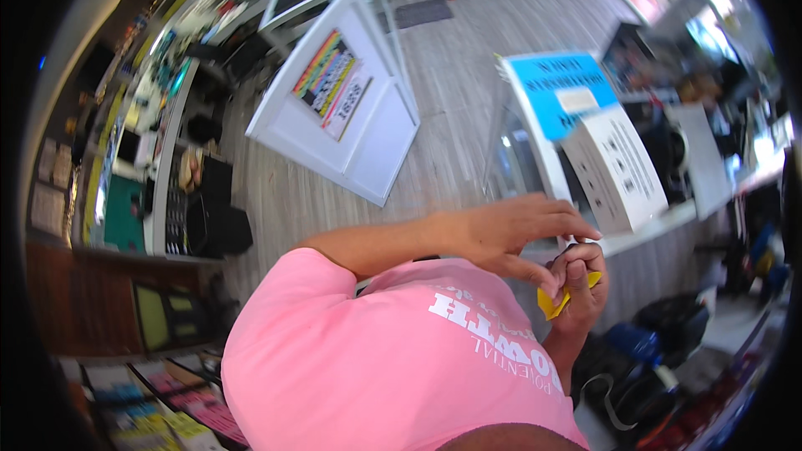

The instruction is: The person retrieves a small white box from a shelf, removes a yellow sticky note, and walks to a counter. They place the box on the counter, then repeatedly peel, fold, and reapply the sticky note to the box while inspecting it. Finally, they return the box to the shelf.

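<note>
My right hand (pixel 582 277) is closed round a small yellow piece (pixel 553 305) of thin, folded sheet, its pointed ends sticking out on both sides of my fingers. Whether it is paper or cloth I cannot make out. Reaching across from the left, my left hand (pixel 514 234) has its fingers stretched over the top of my right fist. Its thumb points down near the yellow piece, apart from the fingers. Something small and dark shows between the two hands, too hidden to name. Both hands are in front of my pink shirt (pixel 393 334).
Beyond my hands stands a counter with a blue sign (pixel 561 88) and a white box (pixel 618 169). A white panel door (pixel 334 108) stands farther left. Dark bags (pixel 626 376) lie at lower right, a green-backed chair (pixel 167 317) at lower left. Cluttered worktops line the left.
</note>
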Motion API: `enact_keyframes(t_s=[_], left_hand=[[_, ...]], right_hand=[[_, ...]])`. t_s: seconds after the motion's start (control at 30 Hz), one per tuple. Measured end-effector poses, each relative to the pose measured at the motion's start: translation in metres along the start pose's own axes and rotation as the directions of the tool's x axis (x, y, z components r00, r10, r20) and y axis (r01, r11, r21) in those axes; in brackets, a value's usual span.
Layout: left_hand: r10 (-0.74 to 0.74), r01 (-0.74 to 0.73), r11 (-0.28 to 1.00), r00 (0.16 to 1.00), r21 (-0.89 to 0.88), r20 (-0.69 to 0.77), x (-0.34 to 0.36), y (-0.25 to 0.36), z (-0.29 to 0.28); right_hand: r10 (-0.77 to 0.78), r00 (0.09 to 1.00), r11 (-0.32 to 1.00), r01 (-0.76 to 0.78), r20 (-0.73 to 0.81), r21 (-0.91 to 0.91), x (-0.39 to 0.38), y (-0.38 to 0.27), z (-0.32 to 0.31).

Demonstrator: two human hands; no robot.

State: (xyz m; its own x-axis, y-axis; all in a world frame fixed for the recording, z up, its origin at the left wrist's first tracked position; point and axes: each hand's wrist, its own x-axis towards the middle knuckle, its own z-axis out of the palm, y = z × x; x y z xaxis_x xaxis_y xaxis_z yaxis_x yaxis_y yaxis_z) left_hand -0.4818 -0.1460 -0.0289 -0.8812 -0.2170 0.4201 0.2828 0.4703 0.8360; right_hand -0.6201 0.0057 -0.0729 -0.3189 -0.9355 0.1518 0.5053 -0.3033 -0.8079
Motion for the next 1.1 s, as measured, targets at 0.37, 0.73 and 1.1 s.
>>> enact_keyframes(t_s=[0.37, 0.73, 1.1], left_hand=[[-0.462, 0.472, 0.872, 0.706, -0.129, -0.537, -0.293, 0.023, -0.124], [0.102, 0.898, 0.377, 0.203, 0.227, -0.974, -0.56, 0.133, -0.28], [0.058, 0.955, 0.009, -0.295, -0.295, -0.954, -0.763, 0.092, -0.385]], right_hand=[[0.181, 0.875, 0.954, -0.267, 0.448, 0.135, 0.105, 0.203, 0.3], [0.514, 0.484, 0.85, -0.396, 0.708, -0.347, 0.06, 0.431, 0.594], [0.748, 0.11, 0.576, -0.599, 0.655, -0.557, 0.06, 0.629, 0.731]])
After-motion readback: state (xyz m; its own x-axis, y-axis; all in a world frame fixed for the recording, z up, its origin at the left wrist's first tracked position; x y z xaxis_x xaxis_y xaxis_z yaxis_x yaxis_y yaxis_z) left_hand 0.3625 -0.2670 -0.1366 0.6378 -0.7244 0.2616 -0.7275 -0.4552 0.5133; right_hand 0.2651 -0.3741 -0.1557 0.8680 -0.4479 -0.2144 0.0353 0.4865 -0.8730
